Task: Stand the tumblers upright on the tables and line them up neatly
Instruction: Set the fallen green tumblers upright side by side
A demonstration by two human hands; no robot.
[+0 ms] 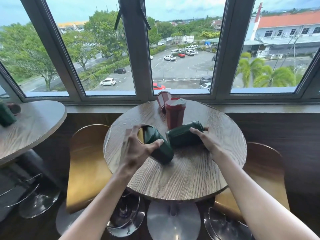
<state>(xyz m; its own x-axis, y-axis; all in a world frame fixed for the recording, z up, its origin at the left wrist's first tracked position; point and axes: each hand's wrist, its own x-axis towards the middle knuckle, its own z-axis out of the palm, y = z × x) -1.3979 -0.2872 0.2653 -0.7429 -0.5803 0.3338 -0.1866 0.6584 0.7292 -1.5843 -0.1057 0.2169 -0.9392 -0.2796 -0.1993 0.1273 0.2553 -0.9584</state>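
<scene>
On the round wooden table (181, 177) two dark green tumblers lie on their sides. My left hand (136, 149) is wrapped around the left green tumbler (160, 149), whose lid end points up-left. My right hand (209, 141) grips the right green tumbler (181, 135), which lies across the table with its lid to the right. Behind them a dark red tumbler (174, 113) stands upright. A second red tumbler (162, 99) stands tilted against the window sill behind it.
A second round table (38, 123) at the left carries a green tumbler (6, 115) and a dark red one (14, 108), partly cut off. Yellow-backed stools (86, 167) (266, 172) flank the near table. The window wall runs directly behind.
</scene>
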